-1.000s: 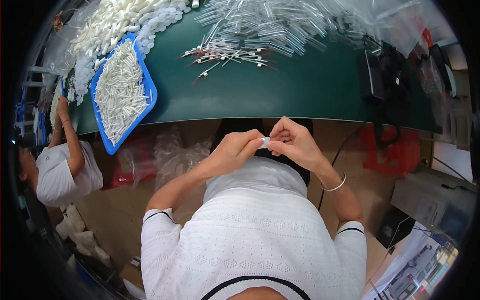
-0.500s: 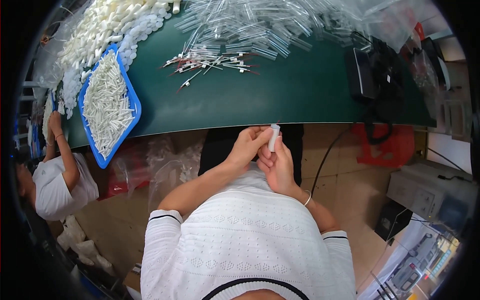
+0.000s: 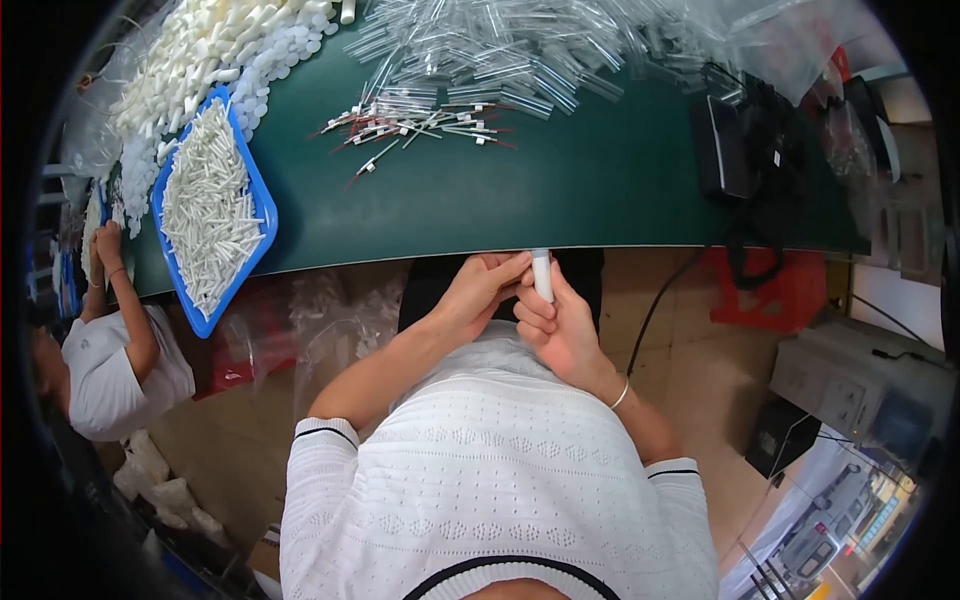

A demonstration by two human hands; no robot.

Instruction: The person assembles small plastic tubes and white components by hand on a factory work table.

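Head view: two hands [image 3: 472, 302] [image 3: 566, 338] hold one white tube [image 3: 542, 277].

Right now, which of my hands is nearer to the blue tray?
Left. Your left hand is right of the blue tray and nearer your body; your right hand, holding a white tube, is farther right, beside the left.

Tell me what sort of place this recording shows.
Probably a small-parts workshop: a long green-topped worktable bears a loose heap of slender clear plastic-looking tubes, with a blue diamond-shaped tray full of short white rods.
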